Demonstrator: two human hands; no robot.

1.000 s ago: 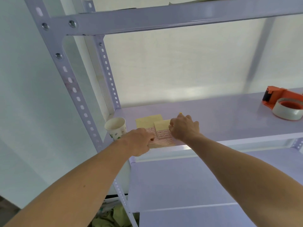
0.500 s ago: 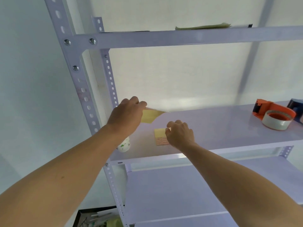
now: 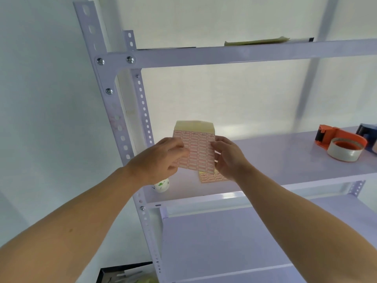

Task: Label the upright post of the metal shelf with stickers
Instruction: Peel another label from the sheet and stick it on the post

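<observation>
Holding the sticker sheet (image 3: 196, 152) upright in the air in front of the middle shelf board (image 3: 285, 156), the person is pinching its left edge with the curled fingers of the left hand (image 3: 161, 160) and its right edge with the fingertips of the right hand (image 3: 228, 160). The sheet is showing rows of small red-bordered labels under a plain yellow top strip, and it is hanging just to the right of the front upright post (image 3: 94, 40) without touching it.

Judging by this, the labelling itself is only getting under way: no label is lifting off the sheet yet, and no sticker is showing clearly on the post. Peeling one off, carrying it left and pressing it onto the metal are all remaining to be done. Faint pinkish marks are showing on the post's face near its holes, and I cannot tell whether they are stains or something stuck there.

A second sheet (image 3: 212, 177) is lying flat on the board, mostly hiding behind the right hand. A paper cup (image 3: 161, 185) is standing by the post, and the left wrist is covering most of it. The print on the labels is too small to read. An orange tape dispenser (image 3: 342, 144) is sitting well to the right, with a dark blue object (image 3: 369, 135) behind it running off the frame edge. The left arm is also hiding a stretch of the post below the board.
</observation>
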